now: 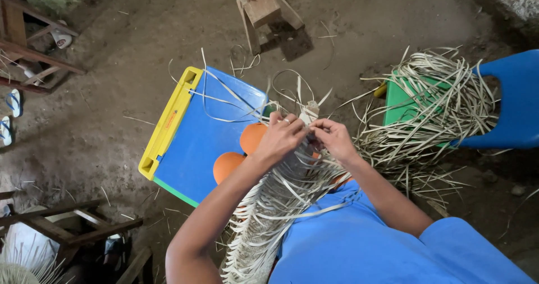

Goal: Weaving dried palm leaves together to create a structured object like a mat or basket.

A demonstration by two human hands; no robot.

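The left hand and right hand both pinch strips at the tip of a braid over a blue board.

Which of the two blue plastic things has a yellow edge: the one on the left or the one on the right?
The flat blue board on the left, beside the left hand; a yellow strip runs along its far side. The blue chair on the right is plain blue.

One label shows: a small orange rectangular sticker on the yellow edge strip of the blue board, left of centre; it runs lengthwise along the strip, and its print is too small to make out. No packages, signs or screens appear.
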